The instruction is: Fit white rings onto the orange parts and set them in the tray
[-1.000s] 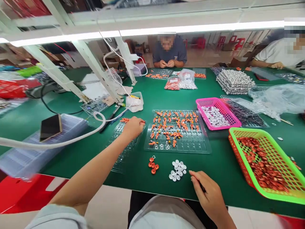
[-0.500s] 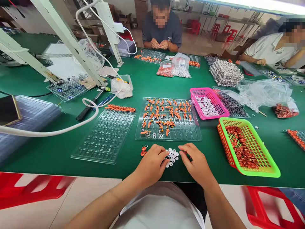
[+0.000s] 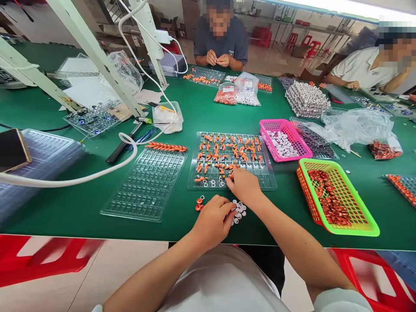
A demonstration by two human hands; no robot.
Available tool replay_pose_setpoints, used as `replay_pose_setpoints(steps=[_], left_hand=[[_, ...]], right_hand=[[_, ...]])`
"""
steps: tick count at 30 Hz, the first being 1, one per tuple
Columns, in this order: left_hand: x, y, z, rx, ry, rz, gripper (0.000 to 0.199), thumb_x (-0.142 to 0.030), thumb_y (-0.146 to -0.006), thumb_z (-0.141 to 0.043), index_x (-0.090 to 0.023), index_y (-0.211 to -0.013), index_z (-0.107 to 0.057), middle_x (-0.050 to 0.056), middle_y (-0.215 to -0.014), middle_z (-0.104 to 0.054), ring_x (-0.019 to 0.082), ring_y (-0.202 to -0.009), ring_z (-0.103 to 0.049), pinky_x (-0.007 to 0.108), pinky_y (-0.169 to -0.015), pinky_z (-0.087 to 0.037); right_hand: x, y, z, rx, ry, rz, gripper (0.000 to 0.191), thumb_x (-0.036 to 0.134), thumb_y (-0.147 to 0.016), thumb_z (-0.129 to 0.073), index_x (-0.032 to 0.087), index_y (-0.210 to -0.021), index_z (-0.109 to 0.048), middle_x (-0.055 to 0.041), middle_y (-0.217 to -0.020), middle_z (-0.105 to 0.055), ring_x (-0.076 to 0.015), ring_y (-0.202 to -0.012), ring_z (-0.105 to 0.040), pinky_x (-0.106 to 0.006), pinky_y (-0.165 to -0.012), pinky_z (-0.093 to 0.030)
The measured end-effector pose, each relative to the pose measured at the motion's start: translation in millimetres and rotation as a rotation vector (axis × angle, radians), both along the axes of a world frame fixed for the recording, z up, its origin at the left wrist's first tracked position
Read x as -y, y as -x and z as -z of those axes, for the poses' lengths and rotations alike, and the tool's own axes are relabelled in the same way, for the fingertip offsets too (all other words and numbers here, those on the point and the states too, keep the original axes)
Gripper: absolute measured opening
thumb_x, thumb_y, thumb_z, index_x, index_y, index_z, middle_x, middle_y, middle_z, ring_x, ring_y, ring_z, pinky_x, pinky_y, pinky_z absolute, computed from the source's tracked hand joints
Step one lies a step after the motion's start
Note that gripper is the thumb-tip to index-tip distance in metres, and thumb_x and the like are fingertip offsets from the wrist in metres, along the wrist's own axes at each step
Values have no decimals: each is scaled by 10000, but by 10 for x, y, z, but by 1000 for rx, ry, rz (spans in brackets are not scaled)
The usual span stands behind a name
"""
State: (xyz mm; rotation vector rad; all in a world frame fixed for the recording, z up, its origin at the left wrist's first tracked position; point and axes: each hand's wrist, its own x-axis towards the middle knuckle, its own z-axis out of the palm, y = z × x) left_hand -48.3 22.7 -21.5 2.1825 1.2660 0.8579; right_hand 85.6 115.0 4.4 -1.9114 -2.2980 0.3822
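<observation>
A clear tray (image 3: pixel 264 175) of orange parts (image 3: pixel 199 168) lies on the green worktop (image 3: pixel 208 118), right hand (image 3: pixel 245 186) at its near edge, left hand (image 3: pixel 213 219) at white discs (image 3: pixel 241 208) before it; both narrow, contents unclear. Beyond it: co-worker (image 3: pixel 238 43), red stools (image 3: pixel 265 39).

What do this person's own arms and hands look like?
Each grip is simply a human hand: the left hand and right hand are ungloved. Both forearms are bare. A pale sleeve covers the right upper arm; only a sliver of the left sleeve shows.
</observation>
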Motion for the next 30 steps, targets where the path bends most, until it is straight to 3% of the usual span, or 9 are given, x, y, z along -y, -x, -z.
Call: replay_pose_setpoints(steps=[4,9,10,12,14,20,25,30], left_hand=[[27,47,4,41,-4,-19,177,-176,-938,-560,-147,-1044,-699,103,-938,-698,245,-877,-625,390,-744,-542],[48,87,-74,239,91,-117,340,-215,-927,-610,-164,-1262,-596,124,-1146,-675,235,-970,-650,363,-796,-564],[55,83,-102,304,125,-124,377,-224,-921,-627,-177,-1292,-576,116,-1166,-671,216,-937,-658,347,-789,-567],[76,54,-153,434,181,-94,373,-236,-912,-653,-202,-1278,-591,92,-1152,-682,182,-871,-665,326,-794,-569],[105,3,-183,546,209,-32,308,-235,-902,-672,-208,-1207,-642,71,-1081,-705,168,-848,-667,313,-806,-565],[158,-141,-194,703,443,125,404,-195,-864,-690,-214,-1264,-630,70,-1043,-720,171,-880,-679,309,-811,-566],[128,-195,-241,750,659,221,194,-242,-864,-693,-173,-1044,-713,70,-921,-736,185,-853,-681,318,-810,-546],[176,-212,-204,842,768,180,289,-264,-843,-733,-183,-1117,-688,53,-910,-707,167,-849,-656,303,-811,-533]], right_hand=[[-40,26,-21,-12,21,56,168,217,-910,-547,121,-825,-656,-151,-883,-707,-263,-765,-671,-308,-605,-417],[247,-148,-260,-174,25,34,232,318,-949,-525,191,-770,-601,-26,-759,-671,-166,-697,-618,-258,-622,-429],[364,-199,-299,-243,41,14,271,359,-966,-502,200,-765,-590,-6,-725,-650,-147,-662,-598,-244,-609,-434],[626,-303,-333,-623,141,40,288,420,-940,-547,201,-755,-579,7,-670,-604,-139,-608,-546,-238,-557,-418],[881,-402,-297,-869,255,76,277,428,-916,-589,196,-766,-592,-3,-711,-615,-143,-641,-544,-243,-583,-434],[1316,-632,8,-1206,226,218,286,420,-896,-646,185,-735,-615,-2,-720,-582,-124,-627,-494,-230,-555,-399],[1380,-688,55,-1302,278,235,290,433,-879,-670,192,-729,-609,-1,-706,-580,-134,-633,-502,-244,-573,-426],[1369,-734,-18,-1246,409,159,278,407,-872,-678,192,-721,-584,5,-688,-568,-138,-636,-523,-253,-590,-441]])
